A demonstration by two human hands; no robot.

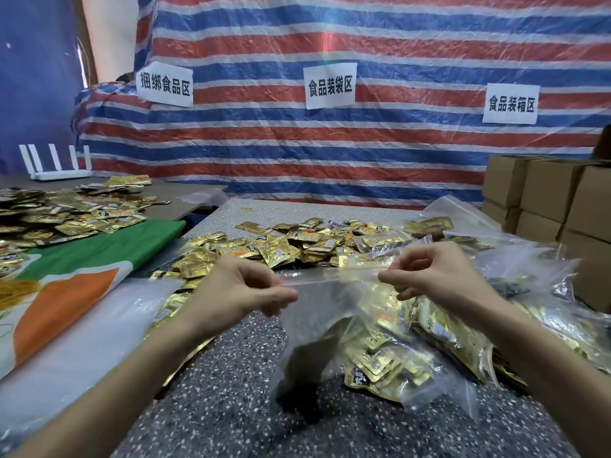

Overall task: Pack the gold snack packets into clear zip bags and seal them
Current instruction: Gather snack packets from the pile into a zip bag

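A clear zip bag hangs in front of me over the speckled table. Gold snack packets fill its lower right part. My left hand pinches the left end of the bag's zip strip. My right hand pinches the strip near its right end, so the top edge is stretched between the two hands. Behind the bag lies a loose pile of gold packets on the table.
Filled clear bags are heaped at the right, beside stacked cardboard boxes. At the left lie a green, white and orange cloth, flat clear bags and another spread of gold packets. A striped tarp with paper signs hangs behind.
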